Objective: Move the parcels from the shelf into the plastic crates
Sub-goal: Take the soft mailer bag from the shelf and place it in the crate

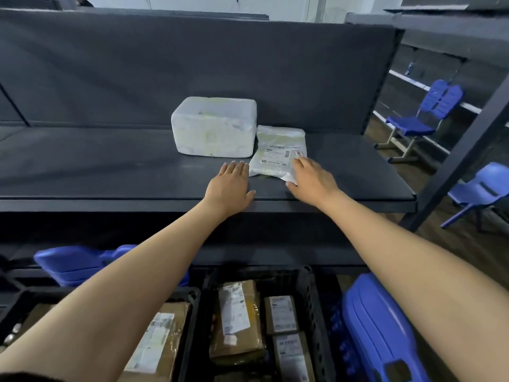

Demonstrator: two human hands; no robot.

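Two parcels lie on the dark grey shelf point(110, 166): a white foam box point(214, 126) and, to its right, a flat white plastic mailer bag point(275, 153) with a printed label. My right hand point(311, 180) rests on the bag's near right corner, fingers on top and thumb at its edge. My left hand point(231, 186) lies flat on the shelf with straight fingers just left of the bag, fingertips near its left edge. Below, two black plastic crates point(311, 304) point(190, 321) hold several brown cardboard parcels.
Blue plastic chairs point(424, 117) point(479, 194) stand at the right beyond the shelf's upright post point(465, 150). More blue chair parts point(382, 332) point(80, 263) sit beside the crates, under the shelf. A second shelving unit point(440, 31) stands at the far right.
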